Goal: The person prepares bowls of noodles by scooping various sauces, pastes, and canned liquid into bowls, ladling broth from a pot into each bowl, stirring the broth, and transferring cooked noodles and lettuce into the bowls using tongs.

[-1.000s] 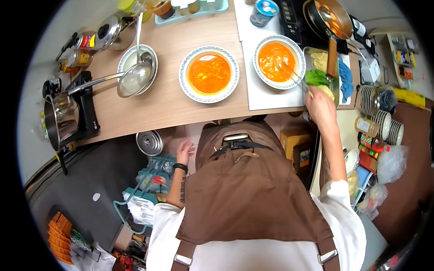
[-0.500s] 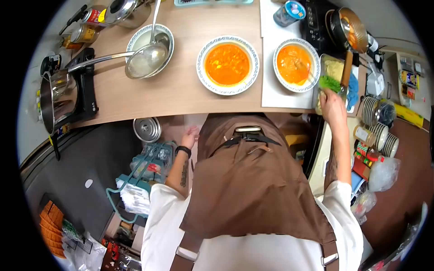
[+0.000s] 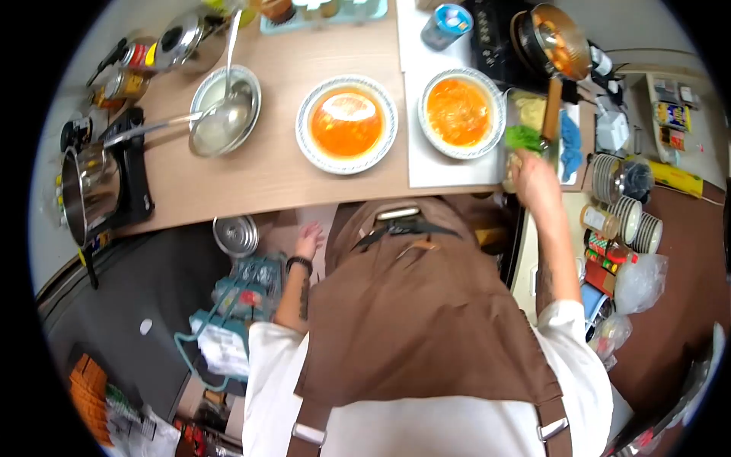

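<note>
My right hand (image 3: 535, 184) reaches over the table's right front edge into the near end of a metal ingredient tray (image 3: 502, 145). Its fingers are bent together around something pale, which is mostly hidden. Just beyond them in the tray lie chopped greens (image 3: 523, 138) and, farther back, a pale yellow ingredient (image 3: 531, 108). Left of the tray sits a patterned bowl of orange soup with noodles (image 3: 459, 113). A second bowl of orange soup (image 3: 346, 126) stands farther left. My left hand (image 3: 308, 240) hangs below the table's front edge, fingers apart, holding nothing.
A strainer (image 3: 221, 126) and a ladle (image 3: 231, 53) rest in a bowl at the left. One pot (image 3: 91, 194) stands by the left burner. A pan (image 3: 560, 46) with a wooden handle sits back right, beside a blue cloth (image 3: 569, 145) and a blue-lidded can (image 3: 447, 29).
The view has shifted, so the tabletop things appear farther left. My right hand stays at the tray, its fingers now lower, by the near end. My left hand's fingers are spread more.
</note>
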`<state>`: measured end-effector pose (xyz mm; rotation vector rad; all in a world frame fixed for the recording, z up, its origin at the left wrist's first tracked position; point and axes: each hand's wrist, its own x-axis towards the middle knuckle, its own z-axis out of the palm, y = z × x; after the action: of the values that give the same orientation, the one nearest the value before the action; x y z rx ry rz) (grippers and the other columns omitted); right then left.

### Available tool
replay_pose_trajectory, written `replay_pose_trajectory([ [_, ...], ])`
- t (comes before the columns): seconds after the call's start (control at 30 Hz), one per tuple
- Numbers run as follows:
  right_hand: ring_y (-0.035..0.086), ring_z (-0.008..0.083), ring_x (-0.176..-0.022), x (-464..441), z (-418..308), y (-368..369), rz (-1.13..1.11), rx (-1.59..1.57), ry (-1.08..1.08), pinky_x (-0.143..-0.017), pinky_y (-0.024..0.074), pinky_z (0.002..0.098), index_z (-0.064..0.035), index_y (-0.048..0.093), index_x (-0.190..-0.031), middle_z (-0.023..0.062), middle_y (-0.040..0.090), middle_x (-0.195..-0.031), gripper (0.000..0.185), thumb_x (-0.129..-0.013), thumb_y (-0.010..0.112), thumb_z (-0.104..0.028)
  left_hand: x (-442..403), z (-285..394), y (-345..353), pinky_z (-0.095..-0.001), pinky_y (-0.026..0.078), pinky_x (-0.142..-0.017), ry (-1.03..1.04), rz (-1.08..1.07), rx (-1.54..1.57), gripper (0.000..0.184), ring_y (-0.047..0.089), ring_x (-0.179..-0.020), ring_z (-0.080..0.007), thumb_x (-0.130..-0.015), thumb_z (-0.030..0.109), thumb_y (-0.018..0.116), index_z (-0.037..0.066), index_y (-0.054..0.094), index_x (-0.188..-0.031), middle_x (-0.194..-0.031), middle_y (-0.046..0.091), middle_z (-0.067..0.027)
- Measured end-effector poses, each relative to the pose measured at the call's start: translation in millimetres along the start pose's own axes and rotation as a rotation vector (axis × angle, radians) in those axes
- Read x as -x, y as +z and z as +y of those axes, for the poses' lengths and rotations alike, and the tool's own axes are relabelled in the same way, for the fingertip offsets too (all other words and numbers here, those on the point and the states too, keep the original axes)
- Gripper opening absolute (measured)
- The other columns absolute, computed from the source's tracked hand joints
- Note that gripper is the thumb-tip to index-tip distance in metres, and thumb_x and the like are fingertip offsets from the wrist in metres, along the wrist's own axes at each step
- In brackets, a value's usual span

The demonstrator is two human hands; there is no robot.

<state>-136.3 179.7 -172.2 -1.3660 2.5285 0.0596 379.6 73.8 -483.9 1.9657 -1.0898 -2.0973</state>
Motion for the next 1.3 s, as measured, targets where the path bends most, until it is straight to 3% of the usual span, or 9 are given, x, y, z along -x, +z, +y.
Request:
replay_pose_trajectory([
  [0.4,0.066,0.0418,-0.088,-3.6,1.2,12.7,0.026,-0.100,-0.070,-0.079,0.0526,0.0492,-0.0018,0.064,-0.106,0.0235,0.069,-0.092,0.022,-0.091,0.061,-0.018,-18.0,-10.7,11.9,-0.0343,0.054,-0.073,-0.055,-0.053,0.052,0.046,0.067,-0.087,-0.0205,-0.092,0.025,0.068,0.008,0.056,-0.133,-0.112,0.067,-0.0090],
  [0.7,0.067,0.0413,-0.084,0.2,9.8,7.6,0.062,-0.046,0.005,-0.077,0.0532,0.0517,-0.0008,0.063,-0.094,0.0234,0.069,-0.090,0.020,-0.091,0.055,-0.019,-19.1,1.5,14.1,-0.0361,0.055,-0.072,-0.038,-0.084,-0.023,0.045,0.067,-0.086,-0.0202,-0.092,0.024,0.067,0.008,0.056,-0.133,-0.118,0.065,-0.0090],
  [0.8,0.066,0.0417,-0.083,14.2,5.7,-2.4,-0.067,0.004,-0.033,-0.076,0.0532,0.0518,-0.0008,0.062,-0.094,0.0227,0.069,-0.089,0.020,-0.092,0.055,-0.019,-22.4,0.4,12.2,-0.0346,0.055,-0.073,-0.039,-0.059,0.036,0.045,0.066,-0.088,-0.0203,-0.093,0.024,0.066,0.007,0.056,-0.133,-0.116,0.065,-0.0088],
  [0.87,0.066,0.0426,-0.079,-1.0,5.3,10.7,0.051,-0.086,-0.120,-0.075,0.0533,0.0521,0.0004,0.061,-0.091,0.0219,0.068,-0.081,0.019,-0.091,0.054,-0.018,-14.0,-6.0,11.1,-0.0342,0.055,-0.071,-0.050,-0.052,0.044,0.044,0.066,-0.086,-0.0202,-0.092,0.024,0.066,0.007,0.056,-0.132,-0.113,0.065,-0.0082],
  [0.93,0.067,0.0414,-0.081,2.0,11.7,7.0,0.011,-0.006,-0.019,-0.073,0.0538,0.0490,-0.0028,0.065,-0.106,0.0219,0.069,-0.088,0.021,-0.092,0.059,-0.018,-14.5,-6.6,9.5,-0.0346,0.055,-0.070,-0.052,-0.057,-0.032,0.043,0.066,-0.085,-0.0201,-0.092,0.024,0.066,0.008,0.057,-0.131,-0.111,0.065,-0.0078],
  [1.0,0.067,0.0411,-0.080,12.9,7.2,-0.7,-0.145,0.050,0.012,-0.073,0.0534,0.0498,-0.0025,0.064,-0.103,0.0222,0.069,-0.087,0.019,-0.092,0.057,-0.016,-26.8,-10.7,7.5,-0.0347,0.054,-0.069,-0.026,-0.035,0.001,0.043,0.066,-0.084,-0.0201,-0.092,0.026,0.067,0.009,0.057,-0.130,-0.110,0.066,-0.0078],
  [1.13,0.067,0.0411,-0.083,-6.0,8.2,13.7,0.056,-0.091,-0.038,-0.075,0.0546,0.0490,-0.0025,0.065,-0.104,0.0234,0.069,-0.089,0.022,-0.091,0.059,-0.020,-17.6,-24.3,-5.9,-0.0323,0.052,-0.067,-0.051,-0.017,0.007,0.039,0.066,-0.083,-0.0194,-0.092,0.027,0.067,0.011,0.059,-0.126,-0.107,0.066,-0.0067],
  [1.27,0.067,0.0396,-0.084,8.2,-2.2,0.3,-0.096,0.023,-0.050,-0.076,0.0536,0.0496,0.0003,0.062,-0.097,0.0222,0.069,-0.089,0.019,-0.092,0.055,-0.016,-13.9,-10.6,4.3,-0.0326,0.053,-0.067,-0.040,0.013,0.000,0.038,0.067,-0.083,-0.0183,-0.092,0.027,0.067,0.010,0.059,-0.125,-0.107,0.066,-0.0061],
  [1.3,0.067,0.0392,-0.084,2.1,-2.4,7.7,0.023,-0.059,-0.120,-0.077,0.0536,0.0500,0.0007,0.062,-0.097,0.0221,0.069,-0.089,0.020,-0.092,0.056,-0.017,-11.3,-10.2,4.3,-0.0326,0.053,-0.067,-0.052,0.003,0.012,0.038,0.067,-0.083,-0.0180,-0.092,0.027,0.067,0.010,0.059,-0.125,-0.106,0.066,-0.0060],
])
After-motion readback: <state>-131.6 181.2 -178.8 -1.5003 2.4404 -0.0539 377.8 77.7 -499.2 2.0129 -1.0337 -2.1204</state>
